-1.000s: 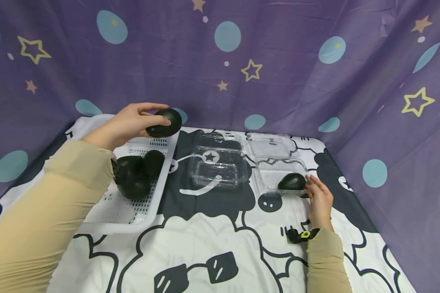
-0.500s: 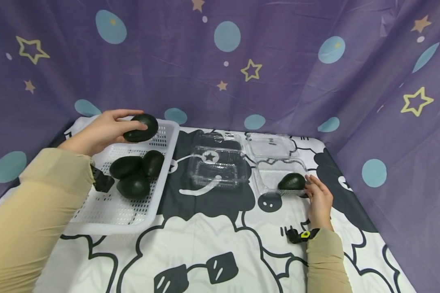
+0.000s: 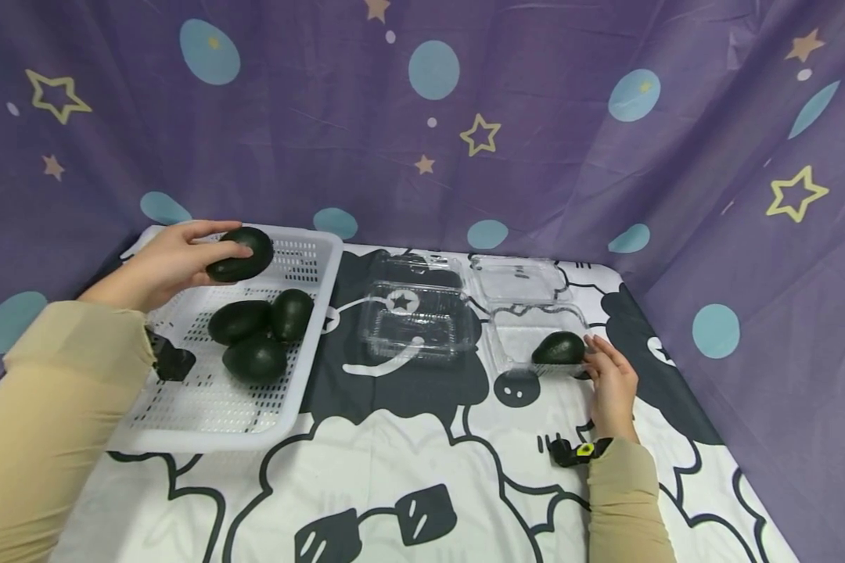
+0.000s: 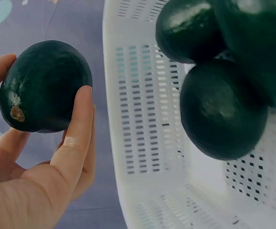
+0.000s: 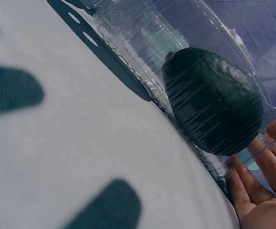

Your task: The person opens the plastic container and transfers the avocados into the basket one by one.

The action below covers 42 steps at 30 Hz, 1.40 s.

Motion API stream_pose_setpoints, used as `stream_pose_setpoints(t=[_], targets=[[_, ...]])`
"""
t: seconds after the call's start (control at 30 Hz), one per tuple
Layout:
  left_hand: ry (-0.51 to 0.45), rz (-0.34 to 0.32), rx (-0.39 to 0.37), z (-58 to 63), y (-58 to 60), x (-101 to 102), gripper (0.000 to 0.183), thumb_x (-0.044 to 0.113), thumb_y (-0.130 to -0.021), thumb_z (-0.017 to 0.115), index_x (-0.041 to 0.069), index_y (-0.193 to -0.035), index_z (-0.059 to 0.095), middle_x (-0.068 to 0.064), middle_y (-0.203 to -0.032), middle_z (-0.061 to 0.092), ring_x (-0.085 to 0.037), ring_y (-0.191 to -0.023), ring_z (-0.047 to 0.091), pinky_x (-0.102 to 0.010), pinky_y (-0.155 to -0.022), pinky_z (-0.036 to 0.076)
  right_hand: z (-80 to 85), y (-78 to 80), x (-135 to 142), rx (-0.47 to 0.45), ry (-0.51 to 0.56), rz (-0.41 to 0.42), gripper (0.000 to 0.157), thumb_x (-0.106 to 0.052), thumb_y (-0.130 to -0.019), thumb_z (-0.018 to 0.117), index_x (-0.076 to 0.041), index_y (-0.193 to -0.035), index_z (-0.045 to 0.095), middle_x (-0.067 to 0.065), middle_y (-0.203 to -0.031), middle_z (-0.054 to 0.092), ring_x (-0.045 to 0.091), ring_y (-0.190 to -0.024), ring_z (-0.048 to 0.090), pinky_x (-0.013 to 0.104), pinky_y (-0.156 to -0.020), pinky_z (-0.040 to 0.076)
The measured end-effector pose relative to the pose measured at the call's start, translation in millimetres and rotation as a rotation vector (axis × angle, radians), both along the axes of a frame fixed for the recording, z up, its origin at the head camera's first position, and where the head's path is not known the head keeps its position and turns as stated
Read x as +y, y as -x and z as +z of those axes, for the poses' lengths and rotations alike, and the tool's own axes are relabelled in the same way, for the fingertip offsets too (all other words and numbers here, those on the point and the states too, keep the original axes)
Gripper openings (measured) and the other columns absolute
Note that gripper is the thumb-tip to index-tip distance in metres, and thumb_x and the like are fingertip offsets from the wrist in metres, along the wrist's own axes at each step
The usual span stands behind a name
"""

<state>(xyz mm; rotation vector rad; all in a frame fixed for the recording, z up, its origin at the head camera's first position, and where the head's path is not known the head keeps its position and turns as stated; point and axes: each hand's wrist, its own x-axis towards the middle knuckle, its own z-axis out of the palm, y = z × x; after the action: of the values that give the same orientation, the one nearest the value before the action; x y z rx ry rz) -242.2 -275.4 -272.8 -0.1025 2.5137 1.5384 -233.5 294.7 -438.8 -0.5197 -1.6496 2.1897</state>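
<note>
My left hand holds a dark green avocado between thumb and fingers, above the far part of a white perforated basket. The brown stem end of that avocado shows in the left wrist view. Three more avocados lie together in the basket. At the right, my right hand grips the right side of an open clear plastic clamshell container. One avocado lies inside it, by the near right corner. Through the clear wall, the right wrist view shows this avocado close to my fingertips.
A second open clear clamshell lies between the basket and the container at my right hand. A black-and-white cartoon cloth covers the table. Behind it hangs a purple curtain with stars and dots.
My left hand, holding the avocado, has moved left and slightly down, from the basket's far right corner to over its far middle. The right hand and its container have stayed put.
</note>
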Motion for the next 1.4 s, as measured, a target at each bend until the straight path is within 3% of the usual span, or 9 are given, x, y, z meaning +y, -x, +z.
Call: stream_pose_setpoints(t=[0.13, 0.23, 0.47, 0.63, 0.77, 0.9, 1.07, 1.23, 1.4], targets=[[-0.004, 0.006, -0.008, -6.1, -1.6, -8, 0.087, 0.049, -0.094, 0.063, 0.018, -0.16, 0.016, -0.01, -0.161, 0.022, -0.013, -0.13, 0.048, -0.024, -0.091, 0.056, 0.1, -0.1, 0, -0.015, -0.009, 0.004, 0.045, 0.006, -0.092, 0.046, 0.006, -0.136, 0.052, -0.009, -0.107, 0.073, 0.005, -0.09, 0.062, 0.016, -0.079, 0.051], [-0.002, 0.017, -0.021, -11.4, -3.4, -15, 0.089, 0.05, -0.094, 0.063, 0.019, -0.161, 0.013, -0.007, -0.167, 0.007, -0.029, -0.148, 0.028, -0.021, -0.09, 0.056, 0.7, -0.2, 0, -0.015, -0.01, 0.007, 0.044, 0.005, -0.092, 0.046, 0.006, -0.136, 0.053, -0.008, -0.109, 0.073, 0.005, -0.089, 0.061, 0.015, -0.078, 0.05], [0.039, 0.093, -0.009, -25.0, -7.4, -23, 0.094, 0.058, -0.09, 0.063, 0.022, -0.161, 0.012, -0.008, -0.168, -0.001, -0.039, -0.151, 0.018, -0.013, -0.081, 0.054, 1.8, -0.6, -1, 0.009, 0.005, 0.013, 0.042, 0.007, -0.092, 0.046, 0.005, -0.133, 0.056, -0.014, -0.097, 0.074, 0.004, -0.085, 0.062, 0.015, -0.075, 0.05], [0.061, 0.164, 0.044, -35.2, -9.7, -25, 0.095, 0.058, -0.09, 0.063, 0.019, -0.161, 0.012, -0.02, -0.164, 0.015, -0.017, -0.126, 0.051, -0.012, -0.076, 0.054, 0.8, -0.6, -1, 0.01, 0.004, 0.011, 0.041, 0.007, -0.092, 0.047, 0.005, -0.132, 0.057, -0.014, -0.096, 0.074, 0.005, -0.084, 0.062, 0.015, -0.075, 0.05], [0.099, 0.22, 0.084, -44.4, -12.0, -27, 0.092, 0.053, -0.092, 0.062, 0.012, -0.16, 0.015, -0.028, -0.159, 0.023, 0.007, -0.094, 0.045, -0.013, -0.07, 0.055, 0.0, -1.0, 0, 0.006, -0.018, 0.019, 0.043, 0.006, -0.092, 0.046, 0.005, -0.134, 0.055, -0.015, -0.098, 0.073, 0.005, -0.086, 0.061, 0.015, -0.076, 0.05], [0.102, 0.249, 0.1, -53.1, -13.6, -29, 0.086, 0.042, -0.096, 0.062, 0.006, -0.159, 0.015, -0.034, -0.157, 0.02, -0.019, -0.116, 0.05, -0.009, -0.064, 0.052, 0.0, -0.8, 0, -0.009, -0.027, 0.019, 0.045, 0.005, -0.093, 0.045, 0.006, -0.137, 0.053, -0.015, -0.099, 0.073, 0.005, -0.087, 0.061, 0.015, -0.076, 0.05], [0.132, 0.253, 0.096, -59.5, -12.9, -32, 0.084, 0.039, -0.097, 0.059, 0.005, -0.159, 0.012, -0.036, -0.159, 0.01, -0.051, -0.144, 0.022, -0.005, -0.061, 0.044, 0.2, -0.4, 1, -0.012, -0.017, 0.014, 0.044, 0.005, -0.093, 0.046, 0.005, -0.136, 0.053, -0.015, -0.099, 0.073, 0.005, -0.086, 0.061, 0.015, -0.077, 0.05], [0.198, 0.248, 0.081, -62.7, -14.0, -36, 0.085, 0.041, -0.098, 0.057, 0.004, -0.159, 0.01, -0.037, -0.158, 0.01, -0.053, -0.144, 0.02, -0.02, -0.076, 0.05, 0.4, 0.4, 0, -0.026, -0.025, 0.005, 0.045, 0.005, -0.092, 0.046, 0.004, -0.136, 0.054, -0.015, -0.099, 0.073, 0.005, -0.089, 0.06, 0.016, -0.078, 0.05], [0.253, 0.243, 0.085, -65.6, -13.6, -40, 0.083, 0.037, -0.098, 0.058, -0.001, -0.157, 0.012, -0.04, -0.155, 0.015, -0.056, -0.141, 0.024, -0.056, -0.098, 0.048, -0.9, 2.1, 1, -0.025, -0.038, 0.005, 0.046, 0.005, -0.092, 0.045, 0.005, -0.137, 0.054, -0.015, -0.098, 0.072, 0.006, -0.09, 0.06, 0.015, -0.078, 0.05]])
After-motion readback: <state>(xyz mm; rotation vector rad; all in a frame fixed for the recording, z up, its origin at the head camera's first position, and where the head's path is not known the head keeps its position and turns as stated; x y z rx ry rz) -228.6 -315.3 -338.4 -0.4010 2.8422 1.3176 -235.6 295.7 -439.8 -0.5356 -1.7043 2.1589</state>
